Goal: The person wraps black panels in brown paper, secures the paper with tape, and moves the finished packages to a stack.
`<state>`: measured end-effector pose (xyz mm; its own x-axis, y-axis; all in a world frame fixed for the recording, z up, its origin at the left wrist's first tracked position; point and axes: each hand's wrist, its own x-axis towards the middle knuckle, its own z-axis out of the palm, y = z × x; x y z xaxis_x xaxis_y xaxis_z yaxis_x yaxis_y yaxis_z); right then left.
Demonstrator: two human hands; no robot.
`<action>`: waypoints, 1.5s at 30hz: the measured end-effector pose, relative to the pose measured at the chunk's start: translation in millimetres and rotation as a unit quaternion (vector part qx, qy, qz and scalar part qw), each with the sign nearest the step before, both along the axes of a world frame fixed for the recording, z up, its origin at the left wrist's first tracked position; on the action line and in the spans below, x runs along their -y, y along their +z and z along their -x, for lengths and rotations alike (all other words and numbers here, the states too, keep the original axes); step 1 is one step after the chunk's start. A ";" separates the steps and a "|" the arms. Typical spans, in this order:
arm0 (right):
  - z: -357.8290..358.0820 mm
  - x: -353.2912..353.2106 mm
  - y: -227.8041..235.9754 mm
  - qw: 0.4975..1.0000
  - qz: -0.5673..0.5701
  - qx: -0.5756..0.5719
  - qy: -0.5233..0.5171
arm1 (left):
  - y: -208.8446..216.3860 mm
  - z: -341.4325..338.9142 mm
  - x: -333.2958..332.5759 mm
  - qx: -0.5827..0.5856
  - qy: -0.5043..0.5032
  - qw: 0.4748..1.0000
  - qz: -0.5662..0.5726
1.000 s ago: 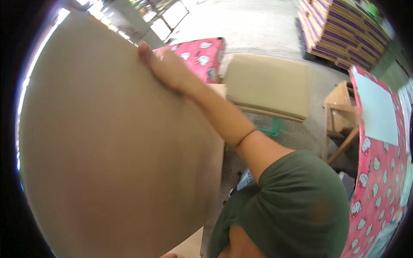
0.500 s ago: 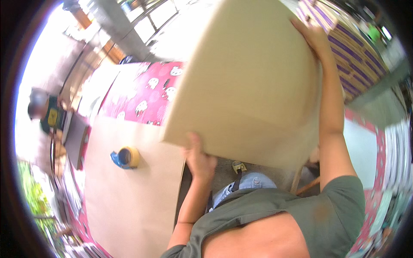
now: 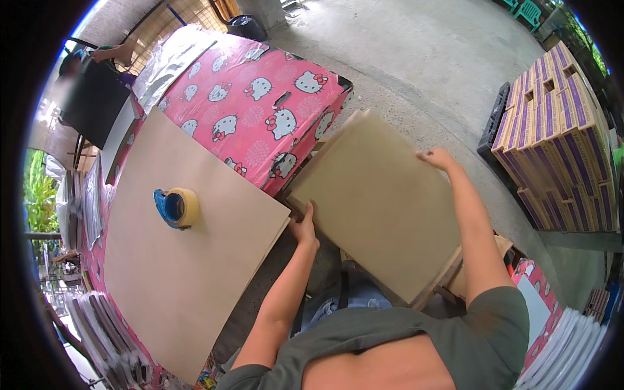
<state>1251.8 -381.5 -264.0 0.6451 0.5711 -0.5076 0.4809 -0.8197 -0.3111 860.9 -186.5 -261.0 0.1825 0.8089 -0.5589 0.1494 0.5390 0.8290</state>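
Observation:
A flat brown cardboard sheet point(image 3: 380, 201) lies low in front of me, slanting away to the right of the table. Its outline is slightly blurred. My left hand point(image 3: 304, 225) grips its left edge near a corner, thumb on top and the other fingers mostly hidden. At the far right edge, my right hand point(image 3: 440, 160) is closed on the same sheet. Left of my left hand, large tan paper sheets point(image 3: 188, 273) spread over the table. A roll of yellow tape point(image 3: 189, 207) in a blue dispenser point(image 3: 164, 207) rests on them.
A pink patterned cover point(image 3: 260, 97) wraps the table. At upper left, a person point(image 3: 120, 53) is beside a black panel point(image 3: 97, 101). Stacked cartons point(image 3: 552, 136) stand at right. Bundled white sheets point(image 3: 565, 354) sit lower right; more bundles point(image 3: 104, 331) line the left.
Both hands have brought the cardboard sheet down from a raised, tilted position to a lower, flatter one. My view has shifted, showing more of the table and floor.

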 end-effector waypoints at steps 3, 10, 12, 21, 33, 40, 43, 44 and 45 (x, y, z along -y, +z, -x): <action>-27.6 55.4 -69.2 0.982 -0.013 -0.067 -0.175 | -38.6 2.8 1.5 -0.113 -0.077 0.984 0.118; -25.4 53.6 -83.7 0.859 -0.095 -0.419 -0.279 | -75.5 14.2 36.3 0.225 -0.021 0.929 0.292; -29.2 30.0 -61.2 0.819 -0.023 -0.480 -0.312 | -101.7 22.8 40.3 0.212 0.006 0.910 0.356; -2.1 -33.8 -47.6 0.809 0.006 -0.487 -0.330 | -139.0 19.4 49.7 0.327 0.081 0.869 0.363; 0.2 -55.5 -63.2 0.867 -0.006 -0.430 -0.250 | -148.6 30.5 57.8 0.307 -0.018 0.928 0.209; -26.7 -18.6 -68.9 0.976 -0.199 -0.019 -0.086 | -126.1 131.6 60.3 -0.144 -0.229 0.951 0.149; -1.8 -3.4 -23.4 0.959 -0.260 0.077 -0.080 | -117.2 207.5 64.0 -0.228 -0.301 0.920 0.104; 5.4 1.3 -19.2 0.957 -0.275 0.061 -0.071 | -99.8 226.5 60.9 -0.172 -0.292 0.924 0.175; 37.4 -18.0 -6.4 0.955 -0.289 0.035 -0.064 | -83.5 255.4 69.2 -0.115 -0.269 0.923 0.251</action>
